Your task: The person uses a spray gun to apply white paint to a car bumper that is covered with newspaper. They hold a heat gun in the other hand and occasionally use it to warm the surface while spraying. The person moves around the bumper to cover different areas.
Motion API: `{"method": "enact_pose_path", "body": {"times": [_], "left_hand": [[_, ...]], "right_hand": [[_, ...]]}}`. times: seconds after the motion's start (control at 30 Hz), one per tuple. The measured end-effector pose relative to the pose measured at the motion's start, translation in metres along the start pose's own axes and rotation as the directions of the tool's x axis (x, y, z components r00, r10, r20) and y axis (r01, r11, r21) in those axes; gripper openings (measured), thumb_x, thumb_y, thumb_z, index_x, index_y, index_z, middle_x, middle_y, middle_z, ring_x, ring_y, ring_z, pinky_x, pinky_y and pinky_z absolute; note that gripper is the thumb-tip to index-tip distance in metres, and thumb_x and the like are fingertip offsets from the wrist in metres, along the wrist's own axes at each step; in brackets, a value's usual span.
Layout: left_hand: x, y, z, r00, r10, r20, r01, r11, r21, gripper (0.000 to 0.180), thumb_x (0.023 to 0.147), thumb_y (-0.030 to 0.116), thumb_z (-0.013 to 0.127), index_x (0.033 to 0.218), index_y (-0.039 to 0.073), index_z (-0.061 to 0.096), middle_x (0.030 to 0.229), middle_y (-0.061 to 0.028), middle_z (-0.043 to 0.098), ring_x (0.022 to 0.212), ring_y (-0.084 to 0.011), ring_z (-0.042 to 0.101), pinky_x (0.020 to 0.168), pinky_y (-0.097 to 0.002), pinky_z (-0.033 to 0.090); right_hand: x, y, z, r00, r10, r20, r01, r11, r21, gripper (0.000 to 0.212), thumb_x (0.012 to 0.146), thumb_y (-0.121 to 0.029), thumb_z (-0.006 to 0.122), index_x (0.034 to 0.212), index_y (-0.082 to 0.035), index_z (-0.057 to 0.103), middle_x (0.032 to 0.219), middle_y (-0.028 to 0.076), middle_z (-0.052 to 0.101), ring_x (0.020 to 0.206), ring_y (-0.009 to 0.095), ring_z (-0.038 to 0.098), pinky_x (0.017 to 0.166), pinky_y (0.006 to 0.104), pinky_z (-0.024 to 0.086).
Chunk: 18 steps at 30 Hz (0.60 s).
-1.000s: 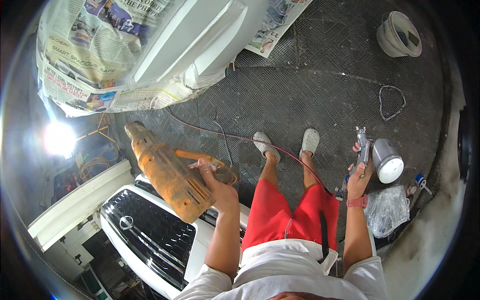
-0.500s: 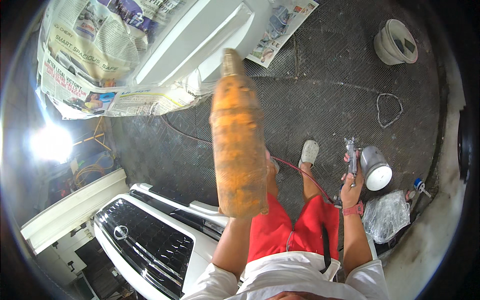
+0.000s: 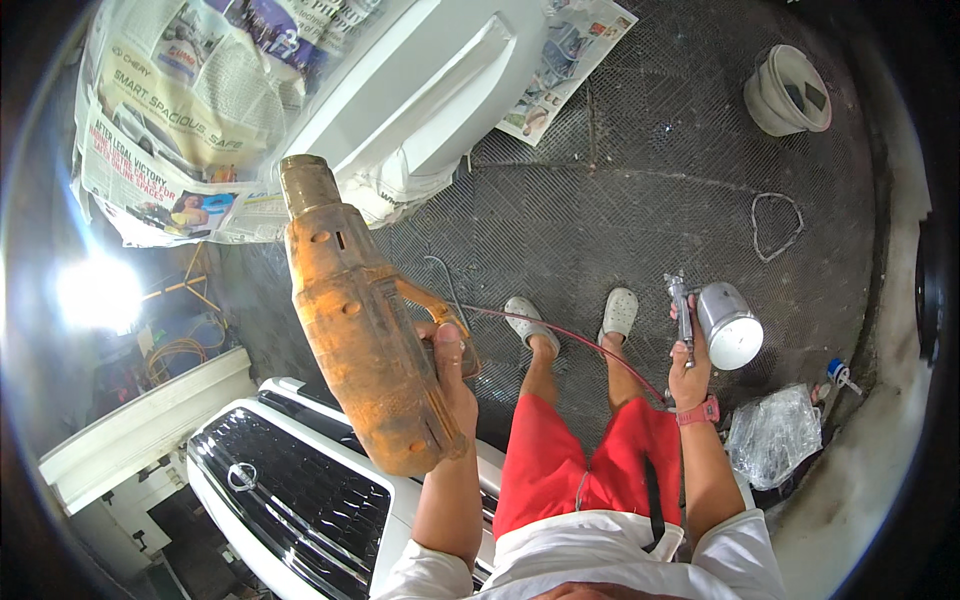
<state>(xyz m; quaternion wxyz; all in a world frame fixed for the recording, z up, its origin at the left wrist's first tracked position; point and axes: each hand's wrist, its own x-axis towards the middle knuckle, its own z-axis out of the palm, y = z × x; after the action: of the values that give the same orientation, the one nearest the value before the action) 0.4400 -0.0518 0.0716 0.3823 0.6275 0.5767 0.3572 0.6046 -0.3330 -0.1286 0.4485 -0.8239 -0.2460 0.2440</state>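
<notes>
Clamping heat gun (left hand), spray gun (right hand), well apart; beyond heat gun, edge of panel; rightward, floor.

Between the left grip, filled by an orange heat gun, and the right grip, there is room to pass over the dark floor, though a red hose cuts across. The nozzle overlaps the newspaper masking in view, depth unclear; rightward, the spray gun's cup and a plastic-wrapped bundle obstruct.
</notes>
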Motion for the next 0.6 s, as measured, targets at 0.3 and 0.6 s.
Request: {"method": "enact_pose_path", "body": {"times": [0.3,0.6], "left_hand": [[-0.007,-0.004,0.063,0.927,0.146,0.346,-0.291,0.861,0.418,0.029,0.103,0.026,0.068,0.123,0.007,0.059,0.110,-0.0052,0.065,0.093,-0.0168,0.063,0.086,-0.0336,0.052],[-0.011,-0.050,0.140,0.897,-0.129,0.423,0.249,0.938,-0.241,0.048,0.107,0.036,0.057,0.137,-0.001,0.054,0.116,-0.0114,0.070,0.097,-0.0244,0.070,0.087,-0.0362,0.059]], "right_hand": [[-0.038,0.070,0.038,0.986,0.168,0.000,-0.162,0.953,-0.255,0.064,0.102,-0.045,0.063,0.142,0.004,0.056,0.138,0.031,0.060,0.129,0.051,0.055,0.109,0.0548,0.043],[-0.058,0.161,0.057,0.955,0.288,-0.069,-0.296,0.925,-0.239,0.069,0.102,-0.045,0.064,0.141,0.010,0.053,0.143,0.034,0.056,0.134,0.051,0.052,0.113,0.0555,0.040]]}}
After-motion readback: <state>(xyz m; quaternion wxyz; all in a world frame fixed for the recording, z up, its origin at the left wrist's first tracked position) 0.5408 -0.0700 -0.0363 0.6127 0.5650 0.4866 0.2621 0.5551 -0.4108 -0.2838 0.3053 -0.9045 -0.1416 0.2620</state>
